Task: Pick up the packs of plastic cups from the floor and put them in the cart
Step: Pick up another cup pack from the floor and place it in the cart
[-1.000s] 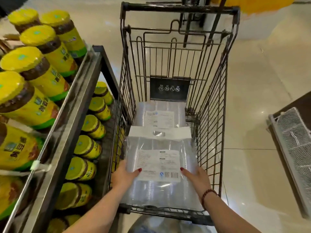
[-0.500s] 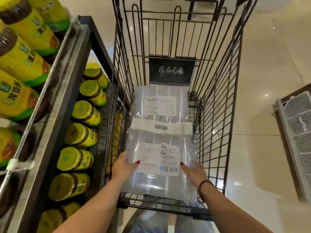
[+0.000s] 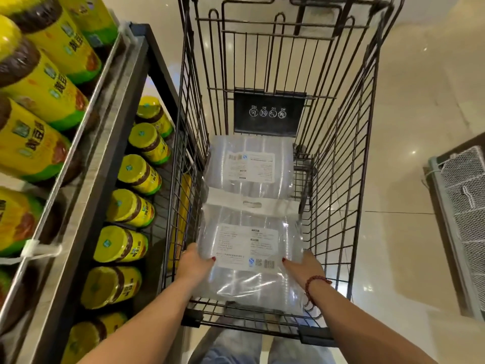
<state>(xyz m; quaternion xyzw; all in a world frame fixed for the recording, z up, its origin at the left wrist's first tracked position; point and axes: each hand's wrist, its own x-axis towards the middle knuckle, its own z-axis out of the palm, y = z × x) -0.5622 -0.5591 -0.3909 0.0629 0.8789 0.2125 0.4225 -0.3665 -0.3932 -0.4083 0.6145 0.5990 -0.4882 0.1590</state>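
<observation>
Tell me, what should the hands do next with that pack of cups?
Probably let go. The near pack already lies low in the cart, its top edge over the far pack, and the left hand and right hand grip its sides. Nothing seems left but to release.

Yellow-lidded jars (image 3: 132, 208) in rows on a metal shelf (image 3: 105, 164), mesh rack (image 3: 464, 200), glossy floor (image 3: 420, 74)

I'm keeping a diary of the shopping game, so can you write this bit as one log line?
step: placing | left hand and right hand: holding near pack of cups | cart: far pack already inside
</observation>
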